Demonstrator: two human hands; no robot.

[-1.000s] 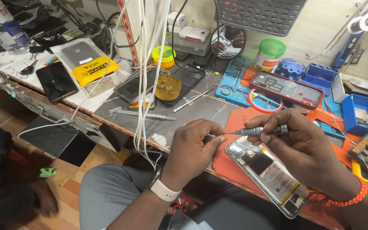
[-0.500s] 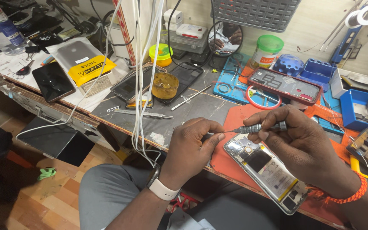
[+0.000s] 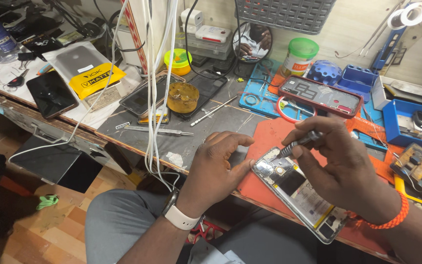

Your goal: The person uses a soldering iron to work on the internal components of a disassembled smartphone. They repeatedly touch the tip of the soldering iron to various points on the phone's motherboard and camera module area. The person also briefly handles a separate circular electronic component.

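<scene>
An opened phone (image 3: pixel 299 193) with its back off lies on an orange mat (image 3: pixel 264 142) at the bench's front edge. My right hand (image 3: pixel 343 168) grips a grey screwdriver (image 3: pixel 300 143), its tip down on the phone's upper end. My left hand (image 3: pixel 218 168) rests on the bench edge with its fingers apart. Its thumb touches the phone's top left corner. A white watch band is on the left wrist and an orange band on the right.
White cables (image 3: pixel 155 98) hang in front of the bench's middle. Behind lie tweezers (image 3: pixel 159 131), a metal probe (image 3: pixel 214 110), an amber jar (image 3: pixel 182 97), several phones, a red-cased phone (image 3: pixel 318 95), blue trays (image 3: pixel 406 122) and a green-lidded jar (image 3: pixel 299 57).
My left hand let go of the screwdriver tip and dropped to the bench edge, fingers spread. The right hand tilted the screwdriver down onto the phone's upper end.
</scene>
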